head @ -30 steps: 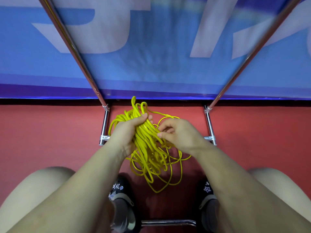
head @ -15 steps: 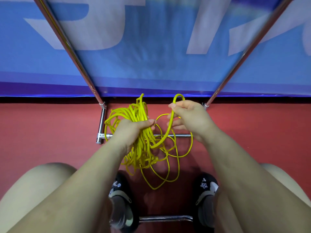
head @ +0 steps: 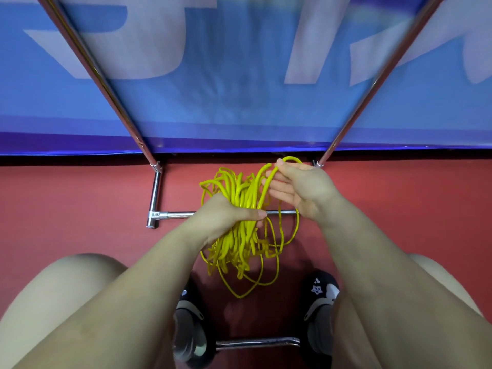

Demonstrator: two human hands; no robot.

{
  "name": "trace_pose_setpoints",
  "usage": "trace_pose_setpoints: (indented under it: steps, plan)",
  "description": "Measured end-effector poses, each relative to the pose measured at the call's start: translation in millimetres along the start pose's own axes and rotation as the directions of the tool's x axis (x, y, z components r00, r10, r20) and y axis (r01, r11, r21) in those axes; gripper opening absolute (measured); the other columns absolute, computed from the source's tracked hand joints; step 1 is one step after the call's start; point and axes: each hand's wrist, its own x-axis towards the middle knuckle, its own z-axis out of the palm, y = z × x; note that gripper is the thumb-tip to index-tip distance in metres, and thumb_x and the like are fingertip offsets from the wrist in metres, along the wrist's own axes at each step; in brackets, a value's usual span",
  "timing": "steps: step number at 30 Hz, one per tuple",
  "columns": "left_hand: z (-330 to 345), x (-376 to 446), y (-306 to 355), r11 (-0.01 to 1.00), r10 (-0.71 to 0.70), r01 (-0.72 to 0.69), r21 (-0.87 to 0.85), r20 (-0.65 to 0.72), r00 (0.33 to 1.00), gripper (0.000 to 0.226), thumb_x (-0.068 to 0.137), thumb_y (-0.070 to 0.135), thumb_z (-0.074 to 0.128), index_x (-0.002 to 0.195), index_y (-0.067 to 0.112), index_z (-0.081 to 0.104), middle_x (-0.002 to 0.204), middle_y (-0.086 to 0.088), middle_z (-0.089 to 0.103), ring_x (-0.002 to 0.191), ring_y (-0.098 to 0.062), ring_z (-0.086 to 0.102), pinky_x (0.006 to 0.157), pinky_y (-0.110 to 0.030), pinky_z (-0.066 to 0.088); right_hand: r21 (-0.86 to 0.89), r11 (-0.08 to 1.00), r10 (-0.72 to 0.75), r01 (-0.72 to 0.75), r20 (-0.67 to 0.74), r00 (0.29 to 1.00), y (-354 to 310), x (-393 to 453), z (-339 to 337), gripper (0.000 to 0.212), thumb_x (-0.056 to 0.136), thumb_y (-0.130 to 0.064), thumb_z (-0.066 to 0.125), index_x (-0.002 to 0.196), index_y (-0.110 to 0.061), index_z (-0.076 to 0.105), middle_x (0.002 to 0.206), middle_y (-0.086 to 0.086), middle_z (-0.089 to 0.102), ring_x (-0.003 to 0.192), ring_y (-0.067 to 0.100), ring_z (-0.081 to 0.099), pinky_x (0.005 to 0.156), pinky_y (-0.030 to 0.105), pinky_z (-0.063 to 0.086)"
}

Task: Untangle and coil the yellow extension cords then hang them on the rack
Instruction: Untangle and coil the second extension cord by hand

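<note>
A bundle of yellow extension cord [head: 237,193] hangs in loops above the red floor. My left hand [head: 226,217] grips the bundle round its middle, thumb across the strands. My right hand [head: 298,187] is raised beside the bundle's top and pinches a single loop of the same cord between thumb and forefinger, its other fingers spread out. Loose loops dangle below my left hand, down between my feet. The chrome rack [head: 159,193] stands in front of me, with two slanted poles rising up and a low crossbar behind the cord.
A blue banner [head: 239,75] with pale lettering hangs behind the rack poles. My knees sit at the lower left and right, and my black shoes [head: 322,291] rest on the floor. Another chrome bar [head: 255,342] lies between the shoes at the bottom.
My right hand has lifted a loop out of the tangle up toward the bundle's top. My left hand has kept its grip, and the bundle has shifted slightly right.
</note>
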Motion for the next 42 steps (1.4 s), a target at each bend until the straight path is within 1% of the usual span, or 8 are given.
trace_pose_setpoints:
  steps: [6, 12, 18, 27, 32, 36, 39, 42]
  plan:
    - [2.3, 9.8, 1.0, 0.937, -0.147, 0.064, -0.344, -0.222, 0.964, 0.004, 0.079, 0.006, 0.068, 0.080, 0.002, 0.067, 0.063, -0.011, 0.067, 0.051, -0.019, 0.063, 0.057, -0.035, 0.057, -0.709, 0.679, -0.124, 0.192, 0.147, 0.981, 15.5, -3.6, 2.7, 0.026, 0.091, -0.032, 0.056, 0.072, -0.015, 0.058, 0.081, 0.011, 0.067, 0.070, 0.018, 0.059, 0.056, 0.020, 0.045]
    - [-1.4, 15.4, 7.5, 0.812, -0.227, 0.068, -0.580, -0.207, 0.952, 0.011, 0.088, 0.011, 0.058, 0.079, 0.005, 0.063, 0.065, -0.006, 0.063, 0.056, -0.017, 0.064, 0.053, -0.029, 0.057, -0.694, 0.634, -0.176, 0.340, 0.299, 0.938, 33.0, -2.2, 7.9, 0.022, 0.074, -0.022, 0.078, 0.076, -0.019, 0.056, 0.068, -0.003, 0.053, 0.060, 0.006, 0.048, 0.064, 0.024, 0.045]
    - [-6.7, 12.6, 10.8, 0.796, -0.236, 0.047, -0.604, -0.236, 0.943, 0.012, 0.089, 0.007, 0.055, 0.083, 0.005, 0.065, 0.062, -0.004, 0.065, 0.053, -0.015, 0.065, 0.050, -0.026, 0.056, -0.680, 0.567, -0.296, 0.465, 0.359, 0.885, 36.6, -0.1, 9.7, 0.012, 0.081, -0.015, 0.070, 0.077, -0.021, 0.060, 0.063, -0.010, 0.053, 0.054, 0.001, 0.047, 0.064, 0.027, 0.045]
    - [-7.1, 15.7, 15.8, 0.774, -0.208, -0.017, -0.633, -0.279, 0.937, 0.005, 0.083, 0.006, 0.062, 0.084, 0.006, 0.067, 0.064, -0.007, 0.067, 0.057, -0.021, 0.066, 0.057, -0.036, 0.059, -0.755, 0.211, -0.598, 0.621, 0.402, 0.693, 34.1, -7.1, 12.9, 0.016, 0.090, -0.013, 0.054, 0.100, -0.008, 0.066, 0.096, 0.009, 0.065, 0.088, 0.027, 0.062, 0.079, 0.041, 0.049]
    - [-8.7, 16.8, 17.6, 0.786, -0.200, -0.057, -0.616, -0.341, 0.919, 0.006, 0.078, 0.005, 0.067, 0.084, 0.004, 0.067, 0.062, -0.006, 0.066, 0.053, -0.019, 0.065, 0.052, -0.034, 0.057, -0.757, 0.240, -0.560, 0.608, 0.404, 0.724, 29.3, -7.5, 13.4, 0.014, 0.095, -0.016, 0.046, 0.100, -0.012, 0.058, 0.087, -0.001, 0.055, 0.082, 0.019, 0.054, 0.076, 0.036, 0.043]
    - [-8.5, 16.3, 18.4, 0.818, -0.161, -0.096, -0.567, -0.386, 0.908, 0.004, 0.082, 0.002, 0.063, 0.084, 0.003, 0.067, 0.057, -0.005, 0.065, 0.050, -0.017, 0.064, 0.049, -0.029, 0.055, -0.728, 0.419, -0.376, 0.542, 0.404, 0.834, 22.7, -1.8, 8.8, 0.016, 0.094, -0.030, 0.050, 0.084, -0.018, 0.054, 0.063, -0.011, 0.043, 0.059, 0.005, 0.040, 0.062, 0.028, 0.034]
    - [-15.2, 15.7, 19.4, 0.829, -0.153, -0.122, -0.546, -0.431, 0.889, 0.006, 0.085, 0.003, 0.061, 0.084, 0.005, 0.068, 0.054, -0.003, 0.065, 0.049, -0.016, 0.063, 0.053, -0.033, 0.057, -0.836, 0.338, -0.188, 0.432, 0.390, 0.902, 20.7, 1.4, 0.5, 0.040, 0.091, -0.041, 0.053, 0.064, -0.011, 0.051, 0.059, 0.001, 0.041, 0.058, 0.020, 0.041, 0.061, 0.035, 0.037]
    - [-25.1, 15.2, 20.7, 0.813, -0.170, -0.147, -0.564, -0.471, 0.866, 0.006, 0.085, 0.004, 0.062, 0.085, 0.005, 0.068, 0.055, -0.003, 0.066, 0.050, -0.015, 0.065, 0.049, -0.032, 0.056, -0.818, 0.425, -0.121, 0.388, 0.373, 0.920, 21.8, 1.6, -8.5, 0.033, 0.088, -0.039, 0.059, 0.063, -0.021, 0.044, 0.066, 0.004, 0.048, 0.072, 0.032, 0.057, 0.070, 0.039, 0.046]
